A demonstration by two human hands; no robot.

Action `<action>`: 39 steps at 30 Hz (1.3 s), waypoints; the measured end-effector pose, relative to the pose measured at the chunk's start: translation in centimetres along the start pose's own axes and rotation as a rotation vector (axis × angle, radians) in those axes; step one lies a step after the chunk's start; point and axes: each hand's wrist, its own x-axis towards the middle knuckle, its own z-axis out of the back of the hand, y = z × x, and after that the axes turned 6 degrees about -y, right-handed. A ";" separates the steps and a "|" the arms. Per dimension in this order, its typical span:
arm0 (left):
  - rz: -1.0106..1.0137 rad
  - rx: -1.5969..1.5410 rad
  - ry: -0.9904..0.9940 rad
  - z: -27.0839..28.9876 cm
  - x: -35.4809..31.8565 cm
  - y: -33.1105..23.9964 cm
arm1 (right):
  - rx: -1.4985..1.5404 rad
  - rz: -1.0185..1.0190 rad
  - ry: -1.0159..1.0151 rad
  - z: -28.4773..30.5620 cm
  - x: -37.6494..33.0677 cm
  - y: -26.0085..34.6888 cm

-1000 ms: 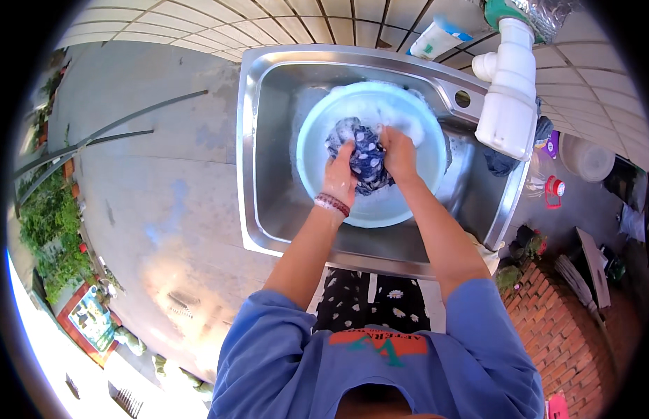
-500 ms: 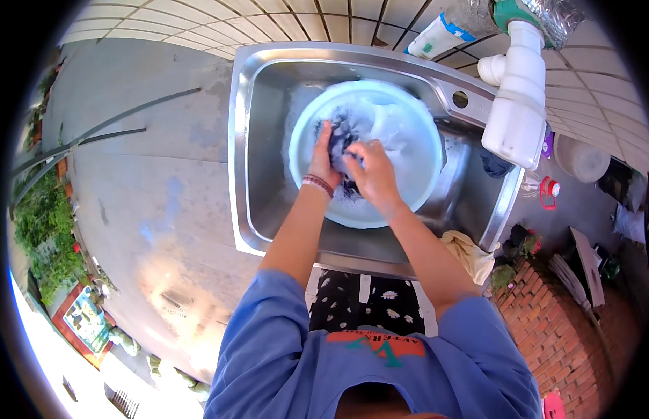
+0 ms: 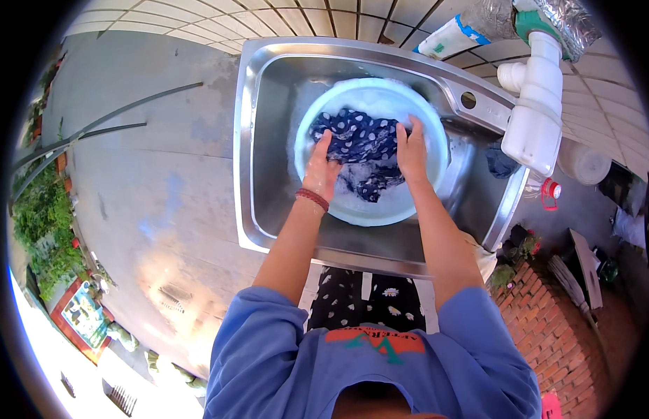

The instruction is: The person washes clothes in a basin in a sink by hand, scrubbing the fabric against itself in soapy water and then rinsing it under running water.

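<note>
A dark blue cloth with white dots (image 3: pixel 359 136) lies wet in a pale blue round basin (image 3: pixel 422 202) of soapy water. The basin stands inside a steel sink (image 3: pixel 268 140). My left hand (image 3: pixel 322 166) grips the cloth's left side; a red band circles that wrist. My right hand (image 3: pixel 411 146) grips the cloth's right side. The cloth is spread between the two hands, partly under the water.
A white plastic pipe (image 3: pixel 534 105) and a foil-wrapped hose hang at the upper right of the sink. Another dark cloth (image 3: pixel 501 162) lies in the sink's right part. A concrete floor (image 3: pixel 136 188) is left; a brick edge (image 3: pixel 541 307) and clutter are right.
The hands were close together on a bunched cloth at the basin's middle. Now they have moved apart, and the cloth is spread out wider between them.
</note>
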 end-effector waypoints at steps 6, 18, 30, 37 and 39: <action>-0.062 0.436 -0.182 0.0 2.5 1.4 | -0.440 0.100 0.737 -0.6 0.0 -0.9; 0.008 0.128 0.440 -1.0 1.0 1.0 | 0.104 0.432 0.314 3.0 -8.5 11.3; 0.007 0.120 -0.108 1.0 -1.7 -0.8 | -0.080 -0.114 0.102 -0.8 -1.7 -1.9; -0.476 1.078 -0.026 4.0 -6.2 1.0 | -0.286 -0.110 0.152 2.9 -3.3 2.9; -0.914 1.324 0.083 3.5 -7.7 0.3 | -0.221 -0.153 0.234 6.3 -3.9 7.7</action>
